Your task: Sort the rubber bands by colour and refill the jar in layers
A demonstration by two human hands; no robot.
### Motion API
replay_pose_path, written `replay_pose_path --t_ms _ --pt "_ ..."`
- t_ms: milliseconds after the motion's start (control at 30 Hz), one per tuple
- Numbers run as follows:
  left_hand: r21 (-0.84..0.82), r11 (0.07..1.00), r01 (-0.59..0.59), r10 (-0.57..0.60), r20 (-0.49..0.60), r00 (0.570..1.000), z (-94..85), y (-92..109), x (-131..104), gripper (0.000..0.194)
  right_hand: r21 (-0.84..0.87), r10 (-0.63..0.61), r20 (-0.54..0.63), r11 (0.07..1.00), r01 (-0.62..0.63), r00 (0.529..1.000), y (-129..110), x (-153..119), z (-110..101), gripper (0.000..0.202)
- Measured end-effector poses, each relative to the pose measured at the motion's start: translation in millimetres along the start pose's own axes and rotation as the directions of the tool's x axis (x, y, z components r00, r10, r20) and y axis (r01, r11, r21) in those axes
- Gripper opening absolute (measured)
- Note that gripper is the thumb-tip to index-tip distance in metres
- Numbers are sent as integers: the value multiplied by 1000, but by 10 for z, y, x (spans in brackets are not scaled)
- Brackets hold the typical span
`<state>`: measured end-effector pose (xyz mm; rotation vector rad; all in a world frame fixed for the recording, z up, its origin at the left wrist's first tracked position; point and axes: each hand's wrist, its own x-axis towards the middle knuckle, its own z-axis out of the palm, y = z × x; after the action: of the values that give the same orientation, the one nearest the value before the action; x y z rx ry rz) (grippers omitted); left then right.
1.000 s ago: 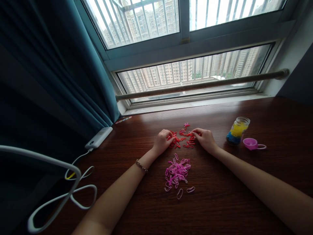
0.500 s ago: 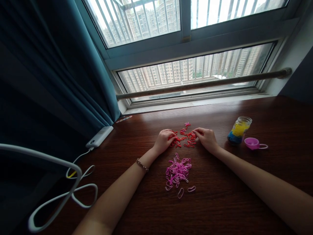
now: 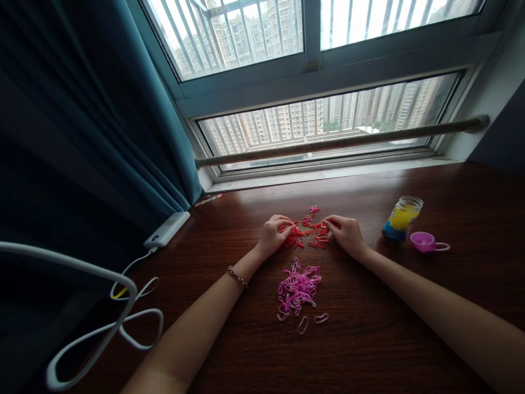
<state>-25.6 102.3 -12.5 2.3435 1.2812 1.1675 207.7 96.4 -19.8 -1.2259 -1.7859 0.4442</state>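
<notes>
Red bands [image 3: 298, 236] lie in a loose pile on the brown table [image 3: 353, 339]. My left hand [image 3: 272, 235] is at the pile's left edge, fingers closed over some of it; what they pinch is too small to make out. My right hand [image 3: 345, 233] touches a smaller red cluster [image 3: 320, 236] with thumb and forefinger together, their hold unclear. A few pinkish bands [image 3: 314, 209] lie behind. Nearer to me is a heap of pink bands [image 3: 299, 287], with two pale loops in front of it.
At the right stand a glass jar [image 3: 402, 219] with yellow and blue contents and a pink cup with a handle [image 3: 423, 241]. A white power bank [image 3: 167, 230] and looping white cable [image 3: 141, 313] lie left, by the blue curtain [image 3: 135, 109]. A window is behind.
My left hand has shifted slightly left and uncovered a little more of the red pile. My right hand is nearly unchanged.
</notes>
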Motion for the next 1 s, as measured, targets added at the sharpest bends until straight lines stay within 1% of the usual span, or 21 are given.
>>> replay_pose_path --t_ms 200,267,367,500,667,800,933,1000 --pt "-67 996 57 -59 -31 998 -9 -7 0 10 19 -33 -39 999 34 999 -29 -15 11 17" --pt "-75 992 97 -101 -43 994 -4 -28 -1 10 20 -69 -39 997 69 997 -52 -31 31 15" --pt "-81 985 150 -155 -57 986 5 -52 -1 10 19 -145 -10 989 146 989 -88 -58 68 12" --pt "-107 982 158 -163 -45 986 11 -55 -7 11 2 -210 10 978 210 978 -108 -77 96 11" --pt "-163 972 167 -174 -26 984 25 -51 -13 10 4 -204 17 979 204 979 -106 -79 86 9" --pt "-241 952 189 -201 -28 979 34 -42 -16 11 45 -193 13 980 193 981 -105 -85 81 10" --pt "-311 926 215 -233 -22 972 36 -27 -11 13 144 -158 13 977 155 987 -133 -75 86 13" --pt "-334 919 210 -233 -31 972 33 -19 -4 13 230 -127 42 967 114 991 -195 -71 80 16"
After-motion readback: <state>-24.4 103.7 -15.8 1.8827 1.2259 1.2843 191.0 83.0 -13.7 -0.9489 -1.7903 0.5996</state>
